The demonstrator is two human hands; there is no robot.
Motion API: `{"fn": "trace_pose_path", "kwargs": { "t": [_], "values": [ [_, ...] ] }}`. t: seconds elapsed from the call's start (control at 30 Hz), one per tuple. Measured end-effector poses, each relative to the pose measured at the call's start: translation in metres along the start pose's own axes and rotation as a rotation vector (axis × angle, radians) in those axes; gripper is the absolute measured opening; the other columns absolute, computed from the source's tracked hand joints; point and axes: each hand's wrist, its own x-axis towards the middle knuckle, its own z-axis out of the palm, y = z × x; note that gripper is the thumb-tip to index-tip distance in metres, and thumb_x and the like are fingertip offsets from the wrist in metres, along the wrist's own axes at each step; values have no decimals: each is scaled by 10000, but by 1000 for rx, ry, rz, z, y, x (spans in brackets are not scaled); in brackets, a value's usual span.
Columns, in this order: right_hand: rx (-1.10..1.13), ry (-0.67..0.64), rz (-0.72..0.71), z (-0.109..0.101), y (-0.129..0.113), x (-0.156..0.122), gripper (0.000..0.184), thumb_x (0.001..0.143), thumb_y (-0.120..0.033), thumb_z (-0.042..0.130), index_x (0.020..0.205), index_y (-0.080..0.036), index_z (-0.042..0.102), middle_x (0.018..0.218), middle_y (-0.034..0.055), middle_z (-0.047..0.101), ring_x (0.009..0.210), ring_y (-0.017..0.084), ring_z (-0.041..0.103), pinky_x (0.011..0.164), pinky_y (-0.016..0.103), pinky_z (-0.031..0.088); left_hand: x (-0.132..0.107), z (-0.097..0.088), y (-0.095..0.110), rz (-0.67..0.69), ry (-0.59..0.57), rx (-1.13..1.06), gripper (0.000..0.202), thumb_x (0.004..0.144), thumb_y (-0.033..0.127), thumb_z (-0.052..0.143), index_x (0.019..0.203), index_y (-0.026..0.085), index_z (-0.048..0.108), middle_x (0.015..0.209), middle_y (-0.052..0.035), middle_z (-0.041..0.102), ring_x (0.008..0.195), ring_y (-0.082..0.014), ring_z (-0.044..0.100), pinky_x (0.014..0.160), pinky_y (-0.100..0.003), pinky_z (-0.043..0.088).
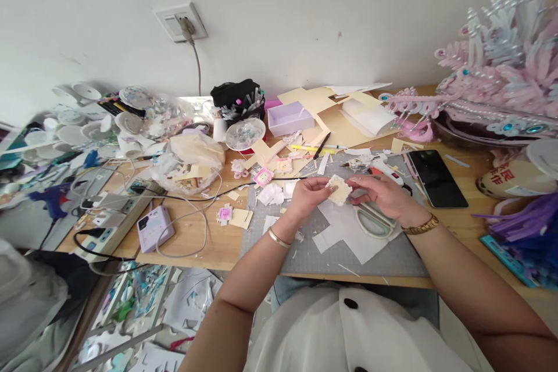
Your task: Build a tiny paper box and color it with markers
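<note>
Between both hands, over the grey cutting mat, is a small cream-coloured piece with a scalloped white edge. My left hand pinches it from the left, thumb and fingers closed. At its right edge are the fingertips of my right hand, also bent together. White-handled scissors lie beneath my right hand, partly hidden by it. White paper is spread on the mat below. Small pink-framed pieces with drawn faces lie to the left.
A phone lies right of the mat, near a hot glue gun. Farther back are a lilac box and cardboard sheets. A power strip with looping cables and a lilac power bank occupy the left.
</note>
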Motion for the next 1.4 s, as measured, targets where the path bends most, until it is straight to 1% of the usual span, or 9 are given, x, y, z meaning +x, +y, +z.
{"fn": "trace_pose_path", "kwargs": {
  "t": [0.1, 0.2, 0.5, 0.63, 0.8, 0.9, 1.03, 1.3, 1.4],
  "values": [
    [10, -10, -2, -1, 0, 0, 251, 646, -450, 840, 757, -233, 779, 891, 58, 754, 779, 204, 684, 613, 304, 596, 0, 0, 0, 6, -6, 1, 402, 540, 409, 924, 822, 163, 780, 827, -54, 781, 710, -171, 693, 742, -317, 541],
    [-7, -26, -7, 0, -1, -1, 252, 641, -430, 852, 770, -226, 778, 906, 54, 751, 795, 203, 679, 626, 305, 600, 0, 0, 0, 2, -2, 9, 410, 544, 413, 923, 834, 161, 779, 838, -59, 782, 725, -177, 697, 747, -321, 539],
    [0, -25, -32, 1, -2, -2, 396, 559, -509, 900, 772, -197, 780, 894, 62, 744, 756, 189, 682, 605, 297, 607, 1, -1, 0, 2, 16, -3, 429, 515, 412, 931, 826, 156, 782, 827, -57, 781, 711, -174, 693, 729, -311, 542],
    [-17, -21, -28, 2, -3, -1, 416, 537, -514, 912, 757, -191, 773, 910, 64, 743, 727, 176, 682, 599, 291, 603, 1, 0, 0, -4, 21, -14, 424, 503, 401, 935, 815, 157, 783, 811, -51, 780, 690, -164, 685, 715, -304, 542],
    [-26, -2, -44, 3, 0, 0, 426, 515, -536, 913, 728, -197, 768, 914, 58, 737, 745, 179, 681, 617, 299, 602, 0, 0, 1, -8, 20, -3, 402, 527, 388, 926, 827, 160, 785, 822, -51, 781, 697, -165, 687, 720, -305, 541],
    [-43, 8, -56, 3, 0, -1, 410, 533, -536, 900, 729, -199, 772, 929, 60, 739, 759, 185, 682, 627, 302, 597, 0, -1, 1, -11, 22, -3, 398, 530, 382, 926, 827, 158, 785, 814, -50, 780, 693, -161, 685, 721, -302, 539],
    [-49, -10, -50, 2, -2, -2, 398, 582, -546, 865, 777, -206, 795, 959, 75, 741, 816, 206, 682, 627, 306, 600, 1, -1, 1, -12, 22, -19, 398, 528, 382, 928, 825, 158, 786, 825, -53, 782, 704, -159, 688, 736, -303, 545],
    [-64, 1, -56, 1, 1, -1, 392, 547, -520, 886, 764, -206, 799, 1046, 67, 736, 785, 184, 685, 645, 308, 592, 2, -1, -1, -13, 35, -16, 404, 514, 383, 931, 817, 161, 784, 817, -45, 780, 686, -147, 678, 712, -287, 538],
    [-64, -3, -58, 1, -1, -2, 375, 569, -518, 874, 769, -210, 799, 1010, 68, 752, 819, 202, 693, 665, 315, 600, 2, -1, -1, -16, 23, -21, 417, 506, 385, 933, 820, 160, 776, 819, -45, 780, 686, -149, 682, 715, -290, 542]
  ]
}}
